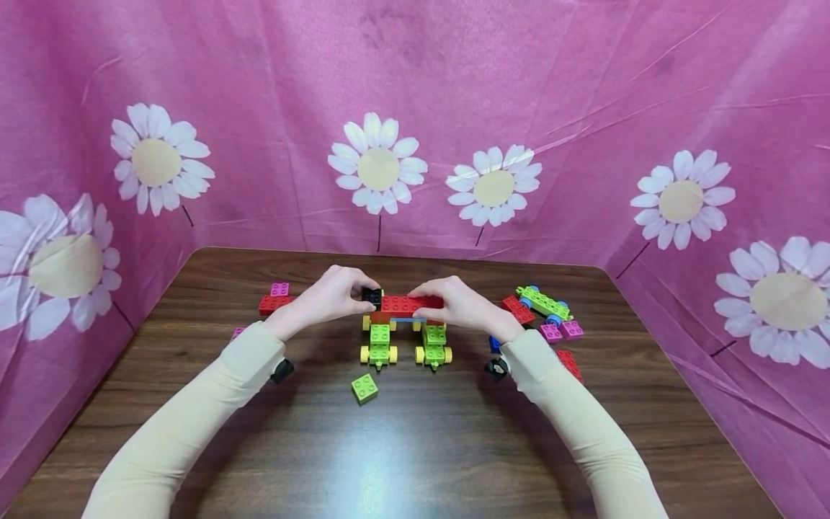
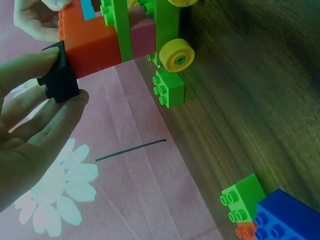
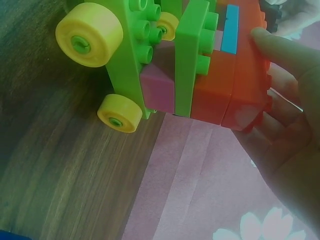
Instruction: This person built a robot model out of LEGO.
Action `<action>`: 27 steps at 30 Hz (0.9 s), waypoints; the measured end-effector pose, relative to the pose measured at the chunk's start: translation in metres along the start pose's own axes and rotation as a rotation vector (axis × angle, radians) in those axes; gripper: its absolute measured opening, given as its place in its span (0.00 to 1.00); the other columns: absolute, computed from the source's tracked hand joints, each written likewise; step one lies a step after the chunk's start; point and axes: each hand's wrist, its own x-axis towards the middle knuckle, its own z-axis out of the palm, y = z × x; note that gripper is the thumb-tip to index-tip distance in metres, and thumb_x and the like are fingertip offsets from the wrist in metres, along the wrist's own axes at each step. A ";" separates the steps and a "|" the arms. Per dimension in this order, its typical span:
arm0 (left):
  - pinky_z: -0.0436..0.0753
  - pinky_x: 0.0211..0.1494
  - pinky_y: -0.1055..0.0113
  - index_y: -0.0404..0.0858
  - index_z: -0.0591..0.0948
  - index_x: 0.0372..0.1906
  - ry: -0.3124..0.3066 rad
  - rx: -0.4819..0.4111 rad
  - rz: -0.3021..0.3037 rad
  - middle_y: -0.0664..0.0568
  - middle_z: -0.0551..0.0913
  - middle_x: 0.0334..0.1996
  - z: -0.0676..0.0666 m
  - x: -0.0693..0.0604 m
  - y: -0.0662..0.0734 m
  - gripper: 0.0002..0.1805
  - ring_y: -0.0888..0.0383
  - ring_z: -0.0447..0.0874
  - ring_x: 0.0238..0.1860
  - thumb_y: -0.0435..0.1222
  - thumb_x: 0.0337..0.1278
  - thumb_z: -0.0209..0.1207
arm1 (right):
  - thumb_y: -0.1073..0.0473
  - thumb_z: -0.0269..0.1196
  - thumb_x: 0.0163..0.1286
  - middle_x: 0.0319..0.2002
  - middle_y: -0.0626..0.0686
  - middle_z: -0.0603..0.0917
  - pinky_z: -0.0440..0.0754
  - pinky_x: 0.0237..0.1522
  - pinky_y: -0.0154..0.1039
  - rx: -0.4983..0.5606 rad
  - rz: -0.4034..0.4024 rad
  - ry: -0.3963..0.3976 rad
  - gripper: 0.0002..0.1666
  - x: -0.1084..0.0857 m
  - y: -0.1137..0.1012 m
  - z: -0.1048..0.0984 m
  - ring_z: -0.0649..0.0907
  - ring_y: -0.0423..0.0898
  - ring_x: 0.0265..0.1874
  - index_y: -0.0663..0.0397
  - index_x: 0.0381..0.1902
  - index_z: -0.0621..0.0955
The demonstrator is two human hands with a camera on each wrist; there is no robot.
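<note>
A toy built of bricks stands mid-table: two lime green wheeled bases (image 1: 379, 353) with yellow wheels (image 3: 90, 35), pink and green bricks over them, and red bricks (image 1: 398, 305) across the top. My left hand (image 1: 333, 292) pinches a black brick (image 2: 62, 75) between thumb and fingers at the toy's left end. That brick touches the red brick beside it; whether it is joined, I cannot tell. At the other end, my right hand (image 1: 454, 303) grips the top red brick (image 3: 247, 75), thumb on the near side. A blue piece (image 3: 230, 30) shows under the red layer.
A loose green brick (image 1: 364, 388) lies nearer the front. On the left are a red brick (image 1: 274, 304) and a pink brick (image 1: 279, 289). To the right sit a green wheeled base (image 1: 545, 304) with blue wheels, red bricks (image 1: 518, 310) and pink bricks (image 1: 572, 329). Pink cloth (image 1: 415, 72) walls the table.
</note>
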 end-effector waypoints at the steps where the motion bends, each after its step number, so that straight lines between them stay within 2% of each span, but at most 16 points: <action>1: 0.83 0.37 0.67 0.30 0.86 0.48 0.001 -0.001 0.001 0.44 0.89 0.38 0.000 0.000 0.000 0.18 0.60 0.83 0.32 0.33 0.51 0.70 | 0.52 0.67 0.67 0.48 0.50 0.89 0.84 0.44 0.39 0.000 0.001 -0.001 0.19 0.000 0.000 0.000 0.84 0.40 0.38 0.53 0.53 0.85; 6: 0.84 0.39 0.65 0.31 0.86 0.47 0.006 -0.003 -0.005 0.44 0.89 0.39 0.001 0.000 -0.001 0.17 0.59 0.84 0.33 0.32 0.51 0.70 | 0.51 0.66 0.68 0.48 0.50 0.88 0.83 0.44 0.37 -0.011 0.000 -0.024 0.20 0.000 0.001 -0.002 0.83 0.39 0.38 0.52 0.54 0.84; 11: 0.83 0.39 0.67 0.32 0.86 0.46 0.006 -0.011 -0.003 0.45 0.89 0.39 0.003 -0.001 -0.003 0.16 0.59 0.84 0.33 0.32 0.51 0.70 | 0.51 0.66 0.68 0.49 0.51 0.88 0.85 0.46 0.42 -0.010 -0.012 -0.050 0.20 -0.001 0.003 -0.006 0.84 0.43 0.39 0.53 0.55 0.84; 13: 0.82 0.39 0.67 0.32 0.86 0.46 0.007 -0.011 0.000 0.45 0.89 0.39 0.004 -0.002 -0.003 0.16 0.59 0.83 0.33 0.32 0.51 0.70 | 0.52 0.67 0.67 0.50 0.51 0.88 0.85 0.45 0.43 -0.011 -0.004 -0.053 0.20 -0.004 0.004 -0.009 0.84 0.45 0.39 0.53 0.55 0.84; 20: 0.82 0.39 0.67 0.32 0.86 0.46 -0.001 -0.009 0.008 0.45 0.88 0.39 0.002 -0.003 -0.003 0.16 0.60 0.81 0.32 0.32 0.51 0.70 | 0.50 0.68 0.66 0.50 0.50 0.88 0.85 0.52 0.42 -0.033 0.062 -0.064 0.21 -0.016 0.008 -0.018 0.85 0.41 0.46 0.52 0.54 0.85; 27: 0.81 0.38 0.67 0.33 0.86 0.46 -0.002 -0.005 0.007 0.46 0.88 0.38 0.002 -0.002 -0.003 0.16 0.59 0.80 0.32 0.33 0.51 0.70 | 0.51 0.71 0.63 0.47 0.50 0.89 0.86 0.50 0.42 -0.043 0.052 -0.026 0.20 -0.026 0.014 -0.025 0.87 0.42 0.44 0.52 0.51 0.86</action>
